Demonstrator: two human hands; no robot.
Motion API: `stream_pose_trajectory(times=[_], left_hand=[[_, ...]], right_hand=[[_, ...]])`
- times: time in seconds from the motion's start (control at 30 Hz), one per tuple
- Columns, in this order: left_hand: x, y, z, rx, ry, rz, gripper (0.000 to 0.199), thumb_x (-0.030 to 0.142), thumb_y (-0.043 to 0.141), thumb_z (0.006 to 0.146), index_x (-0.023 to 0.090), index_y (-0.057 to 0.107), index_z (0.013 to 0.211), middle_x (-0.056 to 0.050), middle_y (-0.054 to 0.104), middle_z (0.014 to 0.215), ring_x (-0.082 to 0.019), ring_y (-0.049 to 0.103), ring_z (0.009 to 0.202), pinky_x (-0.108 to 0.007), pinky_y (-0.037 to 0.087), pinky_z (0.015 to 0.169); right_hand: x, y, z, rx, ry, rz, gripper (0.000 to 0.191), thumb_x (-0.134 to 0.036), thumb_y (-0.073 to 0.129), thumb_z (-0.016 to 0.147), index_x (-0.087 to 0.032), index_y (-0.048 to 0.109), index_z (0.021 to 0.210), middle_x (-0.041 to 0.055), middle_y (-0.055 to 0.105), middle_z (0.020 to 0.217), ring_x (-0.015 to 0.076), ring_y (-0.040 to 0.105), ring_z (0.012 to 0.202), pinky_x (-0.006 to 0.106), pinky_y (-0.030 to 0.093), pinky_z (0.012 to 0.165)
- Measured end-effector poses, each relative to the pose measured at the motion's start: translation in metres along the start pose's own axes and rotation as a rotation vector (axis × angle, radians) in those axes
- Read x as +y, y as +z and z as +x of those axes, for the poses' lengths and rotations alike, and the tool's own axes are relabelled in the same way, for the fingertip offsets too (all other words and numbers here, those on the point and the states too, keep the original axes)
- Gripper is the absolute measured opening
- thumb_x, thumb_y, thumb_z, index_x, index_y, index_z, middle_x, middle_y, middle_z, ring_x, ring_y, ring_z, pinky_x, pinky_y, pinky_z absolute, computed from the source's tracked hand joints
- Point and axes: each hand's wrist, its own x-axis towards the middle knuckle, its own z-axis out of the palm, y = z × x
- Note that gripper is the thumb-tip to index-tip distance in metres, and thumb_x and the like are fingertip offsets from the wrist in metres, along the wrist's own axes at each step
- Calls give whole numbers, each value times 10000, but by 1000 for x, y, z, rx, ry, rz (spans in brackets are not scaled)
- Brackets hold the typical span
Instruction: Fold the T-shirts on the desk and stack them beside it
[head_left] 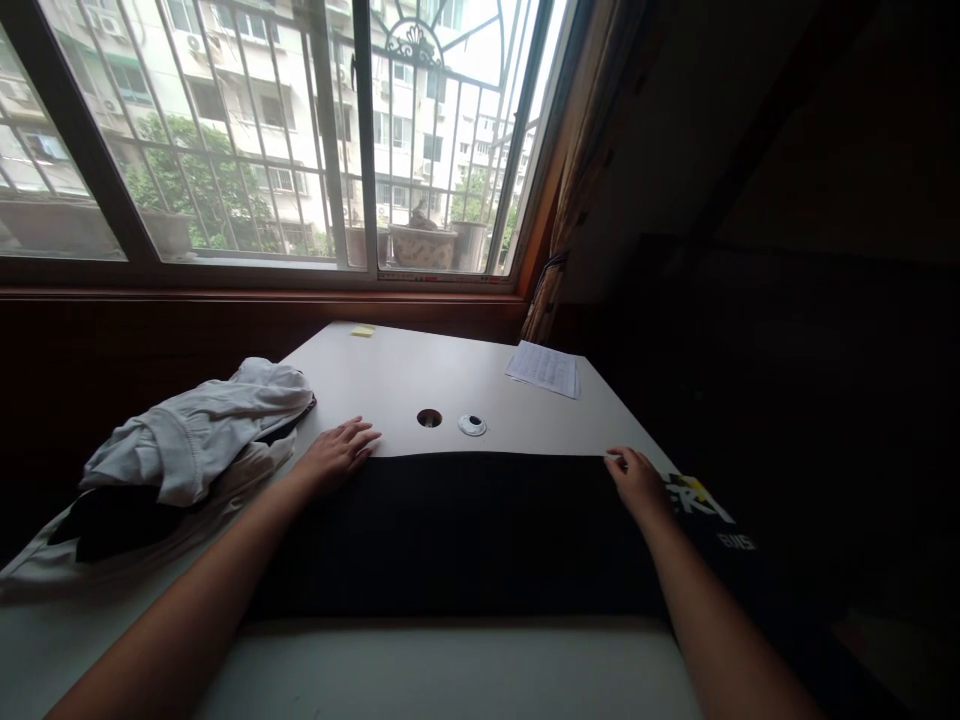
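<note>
A long black mat [480,540], which looks like a large desk mat, lies across the white table [375,380]. Its far edge is slightly wavy. White and yellow lettering shows at its right end, beyond my right arm. My left hand [341,450] rests at the mat's far left corner, fingers stretched out and lying flat. At the far right part of the mat, my right hand [634,475] has its fingers curled, thumb and forefinger closed at the edge.
Crumpled white clothing [187,430] with a dark piece under it lies on the left. Beyond the mat are a round cable hole [429,418], a white round cover [472,425], printed papers [546,370] and a yellow sticky note [363,331]. A barred window [300,150] stands behind.
</note>
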Motion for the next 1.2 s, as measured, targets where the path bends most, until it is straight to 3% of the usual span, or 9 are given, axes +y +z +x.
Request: stream_pose_trajectory(times=[0.1, 0.2, 0.3, 0.37, 0.5, 0.63, 0.77, 1.07, 1.2], left_hand=[[22, -11, 7, 10, 6, 68, 524, 187, 381, 1001, 289, 436, 1512, -55, 396, 1606, -266, 244, 1527, -496, 248, 1207], [72, -18, 16, 13, 98, 62, 631, 97, 409, 941, 303, 391, 1537, -33, 319, 1646, -259, 167, 1549, -518, 205, 1224], [135, -9, 25, 46, 211, -15, 526, 294, 386, 1031, 268, 363, 1556, -57, 257, 1666, -280, 145, 1552, -536, 196, 1226], [169, 5, 30, 30, 256, -71, 593, 504, 375, 1034, 261, 330, 1573, -72, 257, 1663, -302, 156, 1548, -553, 190, 1225], [192, 30, 36, -51, 173, -135, 698, 647, 258, 1015, 257, 287, 1593, -71, 253, 1658, -292, 162, 1548, -559, 152, 1236], [172, 30, 35, -67, 124, -135, 711, 650, 239, 1018, 243, 266, 1600, -58, 228, 1663, -265, 142, 1553, -502, 126, 1252], [137, 19, 21, -72, 74, -104, 691, 637, 286, 1022, 256, 263, 1598, -53, 221, 1665, -264, 151, 1552, -489, 126, 1249], [13, 3, -31, -142, -163, -51, 655, 554, 291, 1037, 222, 246, 1601, -54, 218, 1664, -261, 133, 1554, -496, 132, 1238], [-25, 4, -46, -165, -285, -65, 694, 551, 270, 1023, 176, 232, 1605, -90, 178, 1670, -289, 142, 1551, -511, 148, 1230]], right_hand=[[1, 1, 1, -11, 12, 7, 286, -370, 502, 837, -218, 682, 998, 64, 644, 886, 238, 600, 821, 365, 467, 753], [1, 2, 1, -9, 9, 11, 281, -355, 499, 837, -216, 682, 999, 64, 641, 895, 237, 595, 845, 366, 462, 785], [1, 2, 0, -4, 13, 9, 291, -367, 491, 851, -215, 682, 1009, 69, 640, 909, 236, 589, 848, 362, 458, 773], [0, 1, -1, -3, 18, 8, 298, -385, 489, 860, -214, 685, 1007, 69, 638, 907, 234, 586, 835, 356, 455, 753], [-1, 0, -1, 1, 29, 1, 285, -395, 501, 863, -219, 695, 975, 67, 639, 895, 226, 580, 806, 346, 449, 729], [-2, 0, -1, 2, 31, -5, 256, -380, 513, 857, -223, 701, 931, 67, 640, 892, 222, 578, 797, 339, 446, 722], [-3, -1, -2, 4, 39, -15, 247, -370, 518, 851, -220, 705, 912, 76, 643, 899, 226, 575, 790, 343, 445, 718], [-2, -1, -2, -9, 60, -28, 278, -398, 492, 864, -225, 704, 913, 84, 647, 931, 238, 575, 811, 345, 429, 697], [-3, 0, -1, 0, 52, -13, 261, -396, 508, 844, -230, 702, 897, 69, 640, 889, 236, 575, 804, 345, 435, 703]])
